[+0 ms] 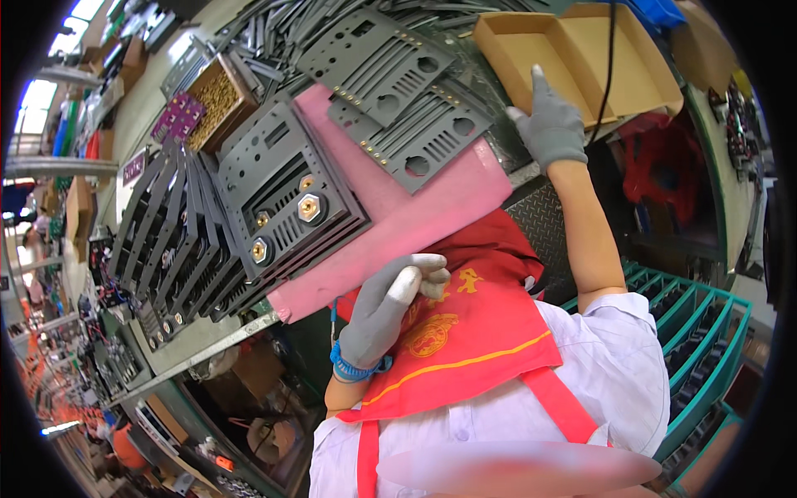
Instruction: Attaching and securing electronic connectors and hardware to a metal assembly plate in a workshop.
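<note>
My right hand [550, 123], in a grey glove with pale fingertips, reaches over the near edge of an open cardboard box [635, 62]. Its index finger stretches up into the box and its thumb stands apart; I see nothing held. Before my red apron, my gloved left hand [374, 319] hovers with fingers loosely bent and apart, nothing visible in them. A stack of dark grey metal panels [249, 153], its top one bearing brass-centred hex fittings [310, 208], is nearest to it. More slotted panels [448, 133] lie on a pink sheet [398, 220].
Several assembled panels [170, 228] lean in a row at the left, beside a wooden box of small brass parts [217, 100] and a purple perforated piece [177, 118]. Dark strips [274, 33] pile up behind. A black cable [610, 62] hangs before the cardboard box. A green rack [706, 332] stands at right.
</note>
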Tool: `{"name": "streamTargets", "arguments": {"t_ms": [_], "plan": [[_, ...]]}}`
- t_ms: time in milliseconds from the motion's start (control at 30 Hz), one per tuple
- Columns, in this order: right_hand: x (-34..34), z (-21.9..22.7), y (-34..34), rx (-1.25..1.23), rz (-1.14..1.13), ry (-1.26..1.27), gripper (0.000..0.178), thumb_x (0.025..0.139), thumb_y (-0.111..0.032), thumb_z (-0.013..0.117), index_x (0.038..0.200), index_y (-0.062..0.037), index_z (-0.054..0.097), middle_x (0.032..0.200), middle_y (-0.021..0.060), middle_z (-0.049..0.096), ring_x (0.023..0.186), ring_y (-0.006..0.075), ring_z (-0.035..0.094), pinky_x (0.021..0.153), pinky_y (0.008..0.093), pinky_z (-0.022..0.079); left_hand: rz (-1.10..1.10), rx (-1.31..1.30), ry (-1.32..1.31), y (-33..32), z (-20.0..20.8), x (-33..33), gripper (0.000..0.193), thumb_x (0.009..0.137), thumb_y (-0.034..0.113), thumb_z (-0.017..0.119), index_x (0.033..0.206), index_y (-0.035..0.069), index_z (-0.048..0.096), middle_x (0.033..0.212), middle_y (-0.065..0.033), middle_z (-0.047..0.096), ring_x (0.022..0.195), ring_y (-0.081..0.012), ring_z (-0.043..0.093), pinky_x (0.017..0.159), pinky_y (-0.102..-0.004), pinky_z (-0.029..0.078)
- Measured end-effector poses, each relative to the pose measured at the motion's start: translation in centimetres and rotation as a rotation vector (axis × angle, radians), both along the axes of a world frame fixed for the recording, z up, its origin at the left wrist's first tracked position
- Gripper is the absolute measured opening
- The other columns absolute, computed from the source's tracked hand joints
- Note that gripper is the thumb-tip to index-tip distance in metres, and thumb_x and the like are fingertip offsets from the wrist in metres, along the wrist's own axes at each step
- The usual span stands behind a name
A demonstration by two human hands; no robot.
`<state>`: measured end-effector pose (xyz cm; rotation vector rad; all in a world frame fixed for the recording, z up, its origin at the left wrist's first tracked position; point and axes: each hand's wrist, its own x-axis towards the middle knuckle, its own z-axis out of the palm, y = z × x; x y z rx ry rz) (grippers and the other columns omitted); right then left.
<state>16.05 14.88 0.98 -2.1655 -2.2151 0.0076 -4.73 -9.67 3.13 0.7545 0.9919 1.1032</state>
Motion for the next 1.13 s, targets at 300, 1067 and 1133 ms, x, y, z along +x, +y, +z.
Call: {"name": "streamTargets", "arguments": {"t_ms": [300,1067,1133], "plan": [[9.4,11.0,-8.1,0.123,0.615,0.465,0.036,0.078,-0.016,0.07,0.108,0.0015,0.061,0.093,0.0211,0.065,0.089,0.0384,0.063,0.078,0.0405,0.049,-0.005,0.032,-0.018,0.3,0.6,1.4,0.042,0.103,0.026,0.039,0.127,-0.006,0.051,0.111,-0.0115,0.061,0.102,-0.0167,0.058,0.095,-0.0324,0.045],[18.7,11.3,-6.3,-0.39,1.462,0.668,0.025,0.081,-0.021,0.071,0.098,-0.0035,0.068,0.085,0.0115,0.067,0.081,0.0333,0.063,0.076,0.0424,0.049,0.386,0.401,0.393,5.9,3.3,6.6,0.049,0.092,0.008,0.051,0.138,-0.005,0.04,0.136,-0.0143,0.049,0.122,-0.0229,0.049,0.104,-0.0366,0.038],[16.9,12.2,-5.3,-0.66,1.379,0.473,0.038,0.073,-0.028,0.076,0.1,-0.0039,0.066,0.089,0.0147,0.067,0.086,0.0348,0.062,0.076,0.042,0.049,0.436,0.427,0.249,4.4,2.1,6.4,0.056,0.093,0.011,0.052,0.144,-0.001,0.033,0.145,-0.0167,0.041,0.134,-0.0289,0.04,0.113,-0.0429,0.03]]}}
